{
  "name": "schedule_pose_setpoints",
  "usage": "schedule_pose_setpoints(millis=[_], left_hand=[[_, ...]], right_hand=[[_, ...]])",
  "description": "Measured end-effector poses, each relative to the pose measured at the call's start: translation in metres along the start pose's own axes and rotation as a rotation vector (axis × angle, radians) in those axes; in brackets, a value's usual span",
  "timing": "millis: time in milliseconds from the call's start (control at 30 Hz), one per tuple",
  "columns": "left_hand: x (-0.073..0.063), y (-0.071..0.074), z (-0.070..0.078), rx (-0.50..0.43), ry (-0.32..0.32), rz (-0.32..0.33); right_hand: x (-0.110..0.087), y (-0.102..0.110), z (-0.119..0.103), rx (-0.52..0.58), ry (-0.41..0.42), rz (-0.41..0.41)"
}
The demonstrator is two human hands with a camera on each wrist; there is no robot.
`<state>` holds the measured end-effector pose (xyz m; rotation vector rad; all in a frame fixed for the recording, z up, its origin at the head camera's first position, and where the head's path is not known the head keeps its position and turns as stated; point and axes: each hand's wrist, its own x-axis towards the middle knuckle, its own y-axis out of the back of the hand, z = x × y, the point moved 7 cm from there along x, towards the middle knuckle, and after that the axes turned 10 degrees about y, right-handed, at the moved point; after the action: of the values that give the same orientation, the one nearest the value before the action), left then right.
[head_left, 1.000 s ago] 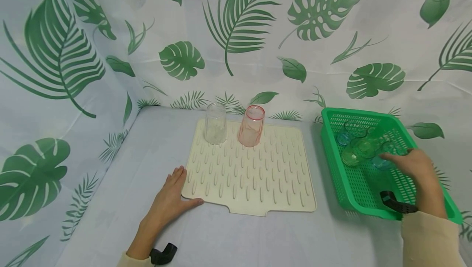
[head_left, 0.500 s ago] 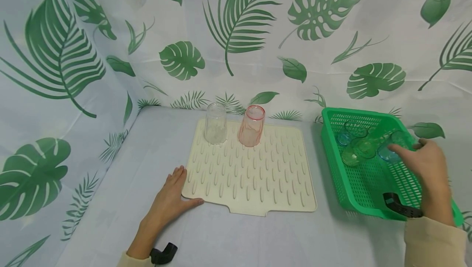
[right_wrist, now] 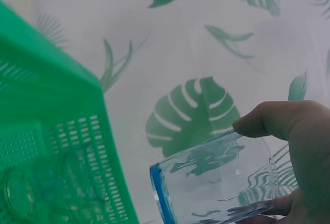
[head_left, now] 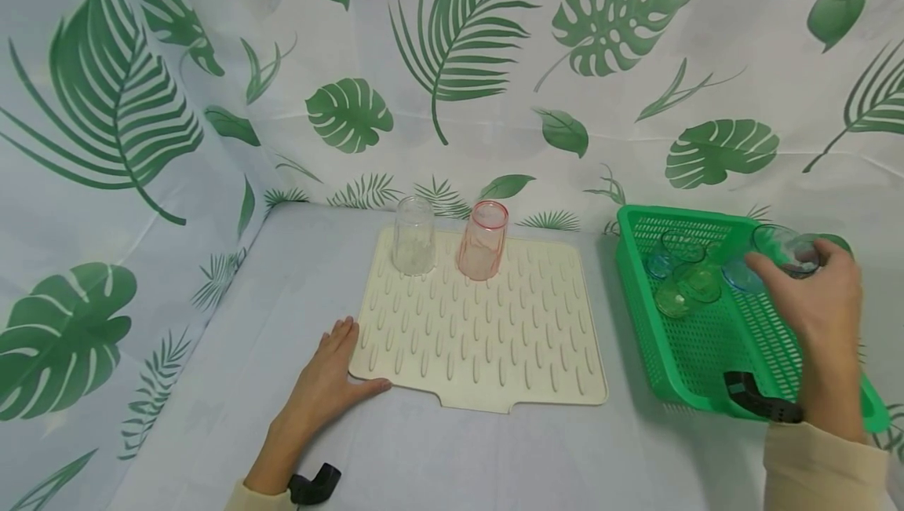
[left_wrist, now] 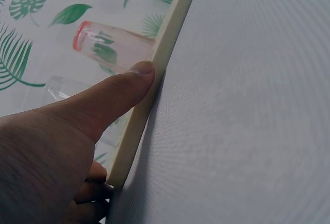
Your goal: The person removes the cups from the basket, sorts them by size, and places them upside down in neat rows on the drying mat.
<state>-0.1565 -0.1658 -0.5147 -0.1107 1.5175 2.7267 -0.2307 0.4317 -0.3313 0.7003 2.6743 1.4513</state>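
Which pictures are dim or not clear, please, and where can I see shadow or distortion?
Head view: bright and fairly even, with a soft shadow left of the green basket; left wrist view: dimmer, the left hand dark, fine ripples across the pale tablecloth; right wrist view: also dim, the leaf print broken and warped through the blue-rimmed glass.

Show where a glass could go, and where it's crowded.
Bare room: the cream mat in front of the clear glass and pink glass, and its far right; the table left of the mat, beyond the left hand; near left inside the green basket. Crowded: the basket's far end, holding tinted glasses near the right hand and its blue-rimmed glass.
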Motion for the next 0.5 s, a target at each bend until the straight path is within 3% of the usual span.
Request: schedule_pose_setpoints(millis=[233, 500], left_hand=[[0.000, -0.001, 0.000, 0.010, 0.008, -0.001], [0.001, -0.002, -0.001, 0.008, 0.018, -0.015]], right_hand=[[-0.013, 0.002, -0.021, 0.118, -0.058, 0.091], [-0.028, -0.001, -0.043, 0.332, 0.025, 0.180]])
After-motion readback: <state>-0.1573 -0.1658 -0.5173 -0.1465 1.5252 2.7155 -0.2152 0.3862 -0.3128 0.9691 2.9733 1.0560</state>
